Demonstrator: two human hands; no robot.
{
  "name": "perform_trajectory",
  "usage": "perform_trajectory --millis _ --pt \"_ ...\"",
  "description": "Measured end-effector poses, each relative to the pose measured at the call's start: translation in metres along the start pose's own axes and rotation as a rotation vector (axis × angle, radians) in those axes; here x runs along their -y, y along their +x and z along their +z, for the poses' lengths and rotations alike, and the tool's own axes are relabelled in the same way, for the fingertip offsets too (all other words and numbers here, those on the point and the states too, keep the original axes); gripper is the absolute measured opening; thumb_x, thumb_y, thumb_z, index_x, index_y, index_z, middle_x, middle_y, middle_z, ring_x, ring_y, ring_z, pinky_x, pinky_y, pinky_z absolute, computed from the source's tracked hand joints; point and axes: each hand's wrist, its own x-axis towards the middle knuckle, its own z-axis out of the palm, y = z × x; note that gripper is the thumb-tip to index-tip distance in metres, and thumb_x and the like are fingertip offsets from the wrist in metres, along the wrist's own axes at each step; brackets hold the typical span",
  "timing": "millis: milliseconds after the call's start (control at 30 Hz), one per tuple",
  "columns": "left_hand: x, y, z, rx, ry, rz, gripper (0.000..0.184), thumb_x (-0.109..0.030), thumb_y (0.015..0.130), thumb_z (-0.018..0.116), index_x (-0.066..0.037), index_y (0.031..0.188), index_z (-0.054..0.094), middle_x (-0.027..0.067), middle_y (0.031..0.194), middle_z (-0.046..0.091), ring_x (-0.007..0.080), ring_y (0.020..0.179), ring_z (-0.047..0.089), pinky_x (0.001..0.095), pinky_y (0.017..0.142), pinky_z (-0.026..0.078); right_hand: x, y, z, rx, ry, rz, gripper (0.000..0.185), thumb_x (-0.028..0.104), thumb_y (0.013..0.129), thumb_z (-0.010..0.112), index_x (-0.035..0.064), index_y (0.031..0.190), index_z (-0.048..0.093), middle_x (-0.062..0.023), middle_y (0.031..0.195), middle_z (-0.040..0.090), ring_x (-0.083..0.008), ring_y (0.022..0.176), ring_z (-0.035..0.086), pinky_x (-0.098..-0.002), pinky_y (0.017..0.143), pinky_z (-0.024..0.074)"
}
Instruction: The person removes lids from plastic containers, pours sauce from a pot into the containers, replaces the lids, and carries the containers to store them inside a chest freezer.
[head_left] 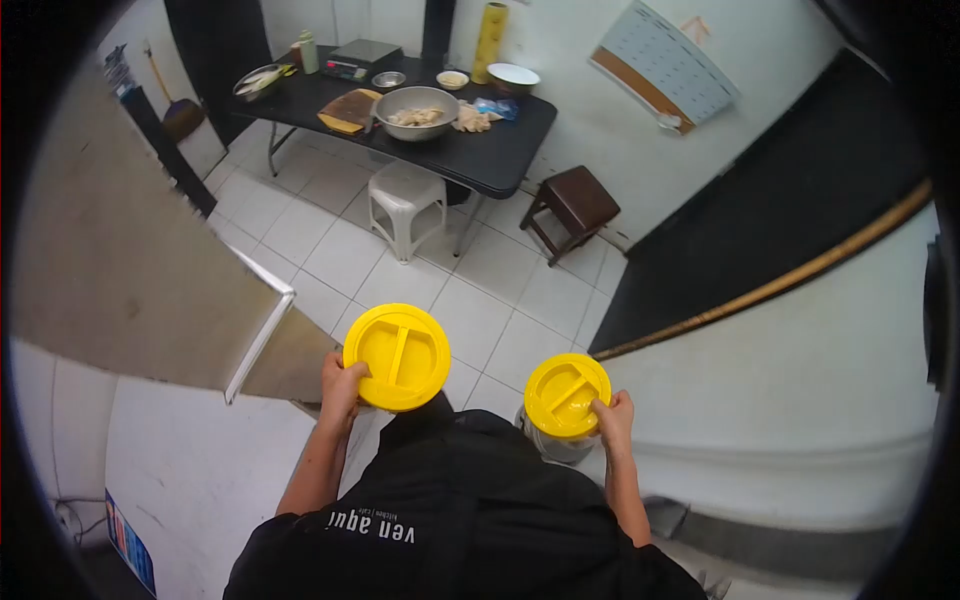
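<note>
In my left hand (345, 388) is a container topped by a round yellow lid (430, 358) with a raised bar across it; my thumb rests on the lid's rim and the body beneath is hidden. My right hand (616, 420) grips a second container, a clear jar (560, 446) under a smaller yellow lid (548, 385) of the same design. Both are held in front of me at waist height, apart from each other. What is inside them cannot be made out.
Ahead, a black table (510, 150) bears a metal bowl (385, 98) of pale food, a cutting board (350, 108), a scale (365, 52) and a glove (473, 118). A white stool (405, 190) and a brown stool (578, 200) stand by it. A metal-edged panel (255, 320) is close on my left.
</note>
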Motion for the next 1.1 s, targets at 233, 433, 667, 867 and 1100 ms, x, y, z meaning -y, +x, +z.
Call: perform_trajectory --millis 233,433,667,867,1100 --pt "0.006 0.102 0.073 -0.103 0.017 -0.031 0.028 0.001 0.061 0.059 -0.003 0.083 0.041 0.0066 0.067 0.047 0.0156 0.049 0.048 0.0295 0.040 0.039 0.080 0.188 0.119 0.239 -0.183 -0.109 0.030 0.010 0.063 0.068 0.0065 0.068 0.038 -0.0051 0.062 0.048 -0.0167 0.053 0.049 -0.0307 0.049 0.0422" --pt "0.059 0.228 0.105 -0.338 -0.118 -0.146 0.029 0.000 0.061 0.060 -0.004 0.082 0.042 0.0056 0.067 0.046 0.0155 0.050 0.048 0.0293 0.040 0.039 0.137 0.330 0.296 0.459 -0.052 -0.222 0.028 0.010 0.063 0.068 0.0034 0.069 0.042 -0.0048 0.062 0.049 -0.0156 0.054 0.050 -0.0317 0.049 0.0428" --pt "0.048 0.318 0.097 -0.790 -0.240 -0.026 0.031 0.000 0.061 0.058 0.001 0.088 0.045 0.0104 0.073 0.052 0.0201 0.051 0.051 0.0313 0.039 0.042 0.213 0.433 0.499 0.748 -0.133 -0.391 0.028 0.015 0.062 0.070 0.0020 0.072 0.047 -0.0094 0.065 0.053 -0.0192 0.057 0.054 -0.0343 0.050 0.0448" --pt "0.019 0.371 0.110 -1.142 -0.293 -0.132 0.028 -0.002 0.062 0.058 -0.003 0.085 0.042 0.0105 0.072 0.051 0.0173 0.045 0.049 0.0286 0.030 0.036 0.311 0.490 0.633 1.108 -0.106 -0.484 0.026 0.007 0.067 0.066 0.0050 0.071 0.041 -0.0063 0.061 0.049 -0.0179 0.042 0.053 -0.0297 0.032 0.0427" --pt "-0.019 0.455 0.082 -1.488 -0.439 -0.091 0.028 -0.003 0.063 0.058 -0.005 0.085 0.042 0.0080 0.070 0.049 0.0165 0.046 0.049 0.0280 0.032 0.037 0.403 0.508 0.830 1.283 -0.320 -0.717 0.033 0.020 0.064 0.072 -0.0011 0.078 0.051 -0.0134 0.070 0.057 -0.0232 0.065 0.058 -0.0356 0.061 0.0464"
